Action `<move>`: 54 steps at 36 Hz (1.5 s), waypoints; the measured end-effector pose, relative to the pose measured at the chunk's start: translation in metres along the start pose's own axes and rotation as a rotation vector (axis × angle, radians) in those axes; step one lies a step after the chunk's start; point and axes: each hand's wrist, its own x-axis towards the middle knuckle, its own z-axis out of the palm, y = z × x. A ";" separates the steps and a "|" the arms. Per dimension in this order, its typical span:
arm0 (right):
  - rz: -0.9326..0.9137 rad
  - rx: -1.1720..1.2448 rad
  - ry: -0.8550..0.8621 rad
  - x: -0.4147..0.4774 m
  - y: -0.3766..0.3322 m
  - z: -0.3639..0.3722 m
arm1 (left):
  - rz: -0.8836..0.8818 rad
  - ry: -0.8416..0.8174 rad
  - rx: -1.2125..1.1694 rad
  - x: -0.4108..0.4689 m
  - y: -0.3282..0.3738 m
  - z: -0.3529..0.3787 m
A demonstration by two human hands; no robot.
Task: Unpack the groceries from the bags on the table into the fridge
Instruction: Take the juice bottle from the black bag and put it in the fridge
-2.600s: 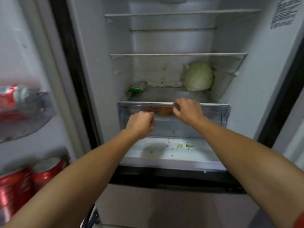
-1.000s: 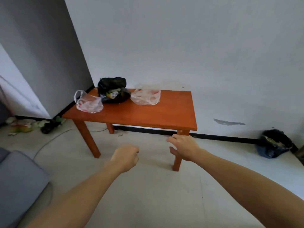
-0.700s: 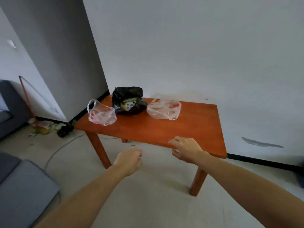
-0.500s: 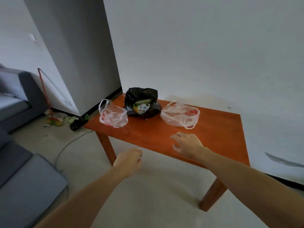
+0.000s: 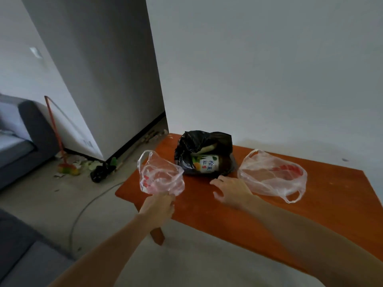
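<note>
Low in the frame, my two forearms stretch toward the one orange-brown table (image 5: 335,193). Centre-left, my left hand (image 5: 157,206) touches the bottom edge of the left clear bag (image 5: 161,177); I cannot tell whether the fingers pinch it. At centre, my right hand (image 5: 232,191) is spread wide and holds nothing, just in front of the black bag (image 5: 199,141). Three bags sit on the table: two clear, one black. The second clear bag (image 5: 271,177) lies right of centre. One green-and-white labelled package (image 5: 205,164) shows in the black bag's mouth. Farther left, one broom (image 5: 68,169) leans by a grey sofa (image 5: 31,125).
</note>
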 end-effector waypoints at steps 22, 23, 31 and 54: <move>0.287 0.004 -0.114 0.185 0.168 0.090 | 0.456 0.000 0.329 0.327 -0.004 -0.003; 0.338 0.015 -0.165 0.189 0.173 0.101 | 0.461 -0.029 0.368 0.343 -0.005 0.002; 0.566 0.227 -0.190 0.212 0.215 0.133 | 0.383 -0.364 0.395 0.449 -0.036 0.040; 1.065 0.430 0.156 0.234 0.263 0.150 | 0.542 -0.401 0.216 0.514 -0.078 0.125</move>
